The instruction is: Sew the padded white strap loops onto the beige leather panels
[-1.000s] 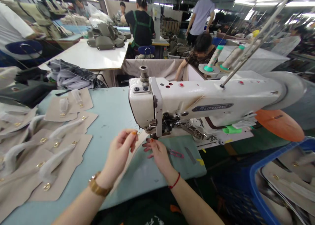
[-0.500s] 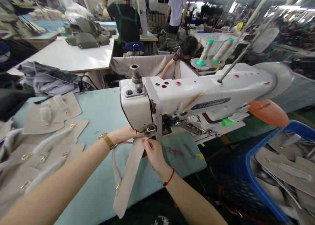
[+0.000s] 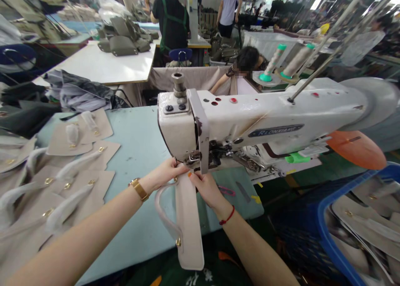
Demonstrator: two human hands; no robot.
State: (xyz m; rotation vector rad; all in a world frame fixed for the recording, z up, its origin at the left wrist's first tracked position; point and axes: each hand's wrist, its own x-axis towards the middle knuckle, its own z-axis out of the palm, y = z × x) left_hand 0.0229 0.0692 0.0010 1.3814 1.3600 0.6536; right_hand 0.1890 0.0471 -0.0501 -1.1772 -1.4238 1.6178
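Observation:
A beige bag panel runs from under the head of a white sewing machine toward me, its near end hanging past the table edge. On its left side a curved handle is fixed by gold metal fittings. My left hand grips the panel's left edge close to the needle area, thumb on top. From the right, my right hand pinches the opposite edge just below the machine head. The needle and presser foot are mostly hidden behind the fingers and machine parts.
Beige panels with wrapped handles lie on the left of the pale green table. Pink-handled snips and a grey strip lie right of my hand. A blue basket of panels stands at right. Several people work beyond the machine.
The panel has swung its near end to the right and now points more straight at me. My left hand shows more, its thumb now on the panel. The view has shifted slightly left.

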